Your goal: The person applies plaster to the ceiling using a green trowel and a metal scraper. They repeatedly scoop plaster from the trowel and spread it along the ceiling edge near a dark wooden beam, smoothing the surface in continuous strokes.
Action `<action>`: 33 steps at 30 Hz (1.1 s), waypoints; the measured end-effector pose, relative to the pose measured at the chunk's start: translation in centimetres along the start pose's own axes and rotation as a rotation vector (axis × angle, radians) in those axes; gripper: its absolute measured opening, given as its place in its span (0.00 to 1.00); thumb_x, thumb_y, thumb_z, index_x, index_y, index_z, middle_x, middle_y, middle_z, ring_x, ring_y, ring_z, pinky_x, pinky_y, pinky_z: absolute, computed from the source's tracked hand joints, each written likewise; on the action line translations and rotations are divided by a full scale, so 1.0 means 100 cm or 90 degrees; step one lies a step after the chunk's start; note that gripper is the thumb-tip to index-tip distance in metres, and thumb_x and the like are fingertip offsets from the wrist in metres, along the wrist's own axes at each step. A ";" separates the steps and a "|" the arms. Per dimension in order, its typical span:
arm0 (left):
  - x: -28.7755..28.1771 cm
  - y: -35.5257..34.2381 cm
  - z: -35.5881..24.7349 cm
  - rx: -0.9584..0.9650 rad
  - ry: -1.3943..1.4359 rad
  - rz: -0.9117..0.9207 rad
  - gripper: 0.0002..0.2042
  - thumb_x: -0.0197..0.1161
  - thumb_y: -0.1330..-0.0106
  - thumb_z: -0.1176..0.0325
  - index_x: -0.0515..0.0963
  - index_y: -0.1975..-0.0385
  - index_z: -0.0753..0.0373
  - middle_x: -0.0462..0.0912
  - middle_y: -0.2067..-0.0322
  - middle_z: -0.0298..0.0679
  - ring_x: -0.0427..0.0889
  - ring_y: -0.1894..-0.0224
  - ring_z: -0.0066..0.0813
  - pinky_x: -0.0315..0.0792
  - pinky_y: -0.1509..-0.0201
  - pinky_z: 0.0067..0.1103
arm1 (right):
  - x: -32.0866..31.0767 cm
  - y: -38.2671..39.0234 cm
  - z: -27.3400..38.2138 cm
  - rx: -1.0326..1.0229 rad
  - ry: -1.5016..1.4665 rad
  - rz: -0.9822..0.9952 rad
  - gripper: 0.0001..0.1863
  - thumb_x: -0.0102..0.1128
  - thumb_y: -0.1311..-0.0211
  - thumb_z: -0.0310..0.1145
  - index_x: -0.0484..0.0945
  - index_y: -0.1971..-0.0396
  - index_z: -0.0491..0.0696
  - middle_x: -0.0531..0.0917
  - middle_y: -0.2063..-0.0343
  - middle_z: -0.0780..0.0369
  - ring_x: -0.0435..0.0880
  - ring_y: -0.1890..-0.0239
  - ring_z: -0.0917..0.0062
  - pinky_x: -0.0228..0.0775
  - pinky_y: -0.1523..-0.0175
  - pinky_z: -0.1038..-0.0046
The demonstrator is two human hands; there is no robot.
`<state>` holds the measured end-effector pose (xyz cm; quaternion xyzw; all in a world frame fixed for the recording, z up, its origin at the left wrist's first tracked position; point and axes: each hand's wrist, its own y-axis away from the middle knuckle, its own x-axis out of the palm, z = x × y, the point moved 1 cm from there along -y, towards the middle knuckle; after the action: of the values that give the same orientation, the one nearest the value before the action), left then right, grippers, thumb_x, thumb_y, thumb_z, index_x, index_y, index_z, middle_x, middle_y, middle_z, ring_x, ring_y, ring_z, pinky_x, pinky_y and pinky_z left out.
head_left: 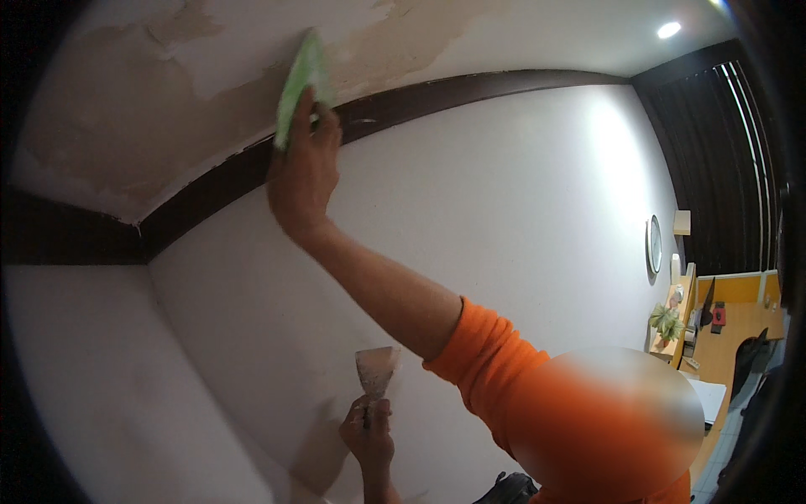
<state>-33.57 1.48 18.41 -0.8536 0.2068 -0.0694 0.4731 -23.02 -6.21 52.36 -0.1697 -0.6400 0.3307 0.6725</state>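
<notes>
The upper-left ceiling [520, 46] looks part-done, tan patches [101, 155] apparently remaining beside white, as the right hand [304, 176], fingers bent, grips a green spreader [307, 65] left of top centre and the left hand [376, 438], fingers curled, clasps a putty knife [377, 370] at lower centre.

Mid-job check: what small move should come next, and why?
Probably a short stroke of the green flat tool along the ceiling's tan patch. The right hand holds the tool up at the ceiling, where bare-looking tan meets paler coating, while the left hand holds the putty knife lower, in front of the wall.
</notes>
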 end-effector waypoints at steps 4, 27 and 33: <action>-0.006 0.002 -0.005 -0.090 0.094 -0.062 0.09 0.63 0.35 0.68 0.76 0.75 0.64 0.74 0.83 0.29 0.69 0.84 0.14 0.60 0.81 0.17 | -0.034 0.015 -0.014 -0.066 -0.046 0.033 0.41 0.57 0.46 0.16 0.58 0.30 0.46 0.68 0.42 0.46 0.72 0.43 0.51 0.72 0.42 0.57; -0.032 -0.016 -0.076 -0.107 0.171 -0.101 0.14 0.59 0.31 0.64 0.70 0.79 0.62 0.69 0.85 0.30 0.61 0.87 0.14 0.52 0.84 0.17 | -0.158 0.056 -0.042 0.346 -0.446 0.303 0.12 0.57 0.29 0.30 0.77 0.50 0.42 0.83 0.59 0.64 0.80 0.55 0.75 0.74 0.48 0.70; -0.038 -0.032 -0.115 -0.170 0.175 0.021 0.12 0.62 0.32 0.64 0.74 0.75 0.64 0.72 0.83 0.30 0.63 0.86 0.12 0.54 0.85 0.15 | -0.215 0.075 -0.106 0.294 -0.454 0.399 0.13 0.57 0.33 0.25 0.75 0.49 0.46 0.81 0.59 0.66 0.77 0.57 0.82 0.73 0.53 0.74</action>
<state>-39.74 -4.39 27.68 -0.8877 0.2909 -0.1498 0.3240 -13.62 -12.97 30.04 -0.0770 -0.6583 0.6854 0.3016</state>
